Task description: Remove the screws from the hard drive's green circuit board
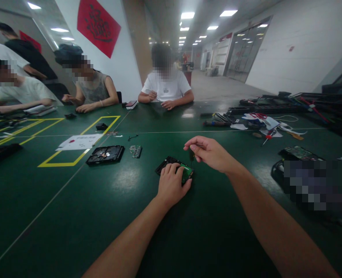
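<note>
A black hard drive (165, 163) with a green circuit board (186, 174) lies on the green table in front of me. My left hand (172, 183) holds it down, fingers curled over the top and thumb along the near right edge, covering much of it. Above the drive's right end, my right hand (207, 153) pinches a small screwdriver (192, 155) with a dark handle. Its thin shaft points down toward the board's far right corner; whether the tip touches is too small to tell.
Left of the drive lie a loose circuit board (135, 151), a black open casing (105, 154) and a white paper sheet (80, 142). Tools and cables, among them a red-handled screwdriver (268, 136), lie at right near a dark device (298, 154). Several people sit across the table (101, 216).
</note>
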{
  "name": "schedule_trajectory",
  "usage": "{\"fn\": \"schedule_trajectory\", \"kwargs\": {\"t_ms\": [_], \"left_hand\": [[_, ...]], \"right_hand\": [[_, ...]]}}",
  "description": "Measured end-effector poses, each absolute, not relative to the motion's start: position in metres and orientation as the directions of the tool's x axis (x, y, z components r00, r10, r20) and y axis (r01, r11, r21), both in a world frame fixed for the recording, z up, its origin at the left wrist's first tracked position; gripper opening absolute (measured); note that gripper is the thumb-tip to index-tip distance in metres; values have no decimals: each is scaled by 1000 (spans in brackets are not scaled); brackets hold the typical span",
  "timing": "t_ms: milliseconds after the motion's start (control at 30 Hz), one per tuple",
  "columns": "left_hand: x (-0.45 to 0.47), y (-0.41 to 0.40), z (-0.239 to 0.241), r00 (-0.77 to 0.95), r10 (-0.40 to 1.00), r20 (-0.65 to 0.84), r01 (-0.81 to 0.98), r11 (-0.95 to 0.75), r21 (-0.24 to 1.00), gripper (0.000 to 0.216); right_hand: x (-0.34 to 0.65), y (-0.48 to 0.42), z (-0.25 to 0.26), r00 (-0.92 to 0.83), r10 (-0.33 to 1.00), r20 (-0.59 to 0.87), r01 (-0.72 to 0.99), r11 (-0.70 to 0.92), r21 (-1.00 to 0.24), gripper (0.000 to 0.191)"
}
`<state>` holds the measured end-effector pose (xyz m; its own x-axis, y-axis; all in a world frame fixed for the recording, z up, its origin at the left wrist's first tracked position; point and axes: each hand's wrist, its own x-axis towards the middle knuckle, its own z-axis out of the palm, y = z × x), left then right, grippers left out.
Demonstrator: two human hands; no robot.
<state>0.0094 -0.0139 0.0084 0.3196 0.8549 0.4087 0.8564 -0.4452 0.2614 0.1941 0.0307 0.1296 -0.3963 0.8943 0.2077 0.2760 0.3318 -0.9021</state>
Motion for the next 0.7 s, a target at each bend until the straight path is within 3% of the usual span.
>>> {"fn": "schedule_trajectory", "kwargs": {"t_ms": [200,333,533,700], "left_hand": [[10,-14,9,317,859,402,859,-440,262,39],[10,-14,9,318,856,408,858,-443,260,40],[10,-14,8,314,855,412,856,-443,267,39],[9,-14,8,312,853,418,852,-446,274,37]], "right_hand": [[192,28,130,-249,949,192,392,280,-876,29],[193,29,131,-302,941,156,334,258,-907,21],[194,34,125,-340,930,142,195,218,-956,24],[193,35,126,-328,933,147,207,223,-953,20]]}}
